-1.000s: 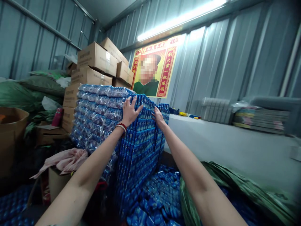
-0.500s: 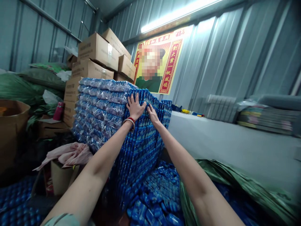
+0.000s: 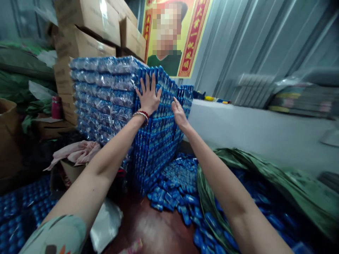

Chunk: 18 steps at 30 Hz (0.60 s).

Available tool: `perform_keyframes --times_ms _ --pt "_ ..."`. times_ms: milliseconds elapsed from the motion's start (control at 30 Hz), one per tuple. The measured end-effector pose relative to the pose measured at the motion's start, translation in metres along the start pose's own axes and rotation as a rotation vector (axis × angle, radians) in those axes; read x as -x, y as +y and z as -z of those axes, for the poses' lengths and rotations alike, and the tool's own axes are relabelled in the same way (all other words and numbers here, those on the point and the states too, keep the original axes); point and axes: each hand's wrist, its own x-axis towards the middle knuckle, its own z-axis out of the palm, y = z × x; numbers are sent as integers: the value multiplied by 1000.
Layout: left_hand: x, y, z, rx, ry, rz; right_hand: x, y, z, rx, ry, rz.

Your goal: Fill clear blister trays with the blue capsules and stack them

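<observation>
A tall stack of blue packets (image 3: 161, 137) stands in the middle, its left part wrapped in clear plastic (image 3: 103, 95). Against the stack's upper front corner lies my left hand (image 3: 149, 97), fingers spread, with red and metallic bracelets at the wrist. My right hand (image 3: 180, 113) is at the stack's right side, its fingers stretched upward and nothing held in it. Whether its fingertips touch the packets cannot be made out. Loose blue packets (image 3: 169, 194) lie on the floor below, spreading to the right.
Cardboard boxes (image 3: 87, 21) are piled behind the stack. A green sack (image 3: 238, 158) with blue packets lies at right, before a white low wall (image 3: 251, 130). Pink cloth (image 3: 76, 151) and a silvery bag (image 3: 107, 222) are at lower left.
The view has tilted down and come closer, showing more reddish floor. My right hand has moved away from my left, widening the gap between them. My left hand stays on the stack.
</observation>
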Motion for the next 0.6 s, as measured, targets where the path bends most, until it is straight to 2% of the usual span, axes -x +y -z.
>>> perform_keyframes --times_ms 67,133,200,233,267,300,333,367,400,433,467,500,567,600 --pt "10 2 12 -15 3 -25 43 -7 26 -16 19 -37" --pt "40 1 26 29 54 -160 98 -13 59 -60 44 -125" --pt "94 -7 33 154 141 -368 161 -14 92 -101 114 -218" --pt "129 -12 32 237 157 -464 196 -12 106 -113 169 -294" --pt "168 -18 27 309 119 -513 231 -9 118 -113 215 -403" --pt "207 -24 18 371 49 -589 266 -6 127 -94 245 -541" --pt "246 -28 4 387 -118 -705 301 -4 132 -62 263 -692" --pt "281 -31 -14 335 -330 -761 334 -2 133 -30 272 -827" --pt "311 -31 -34 239 -513 -742 365 -2 131 -13 270 -931" --pt "334 -30 -56 122 -673 -657 393 -4 126 -11 251 -1015" --pt "350 -28 -78 -2 -798 -553 417 -7 120 -25 219 -1074" --pt "359 -25 -99 -39 -832 -528 438 -13 113 -53 186 -1118" --pt "358 -18 -132 -95 -869 -494 470 -26 99 -124 176 -1184" --pt "352 -15 -142 -103 -872 -503 481 -34 95 -153 188 -1211"
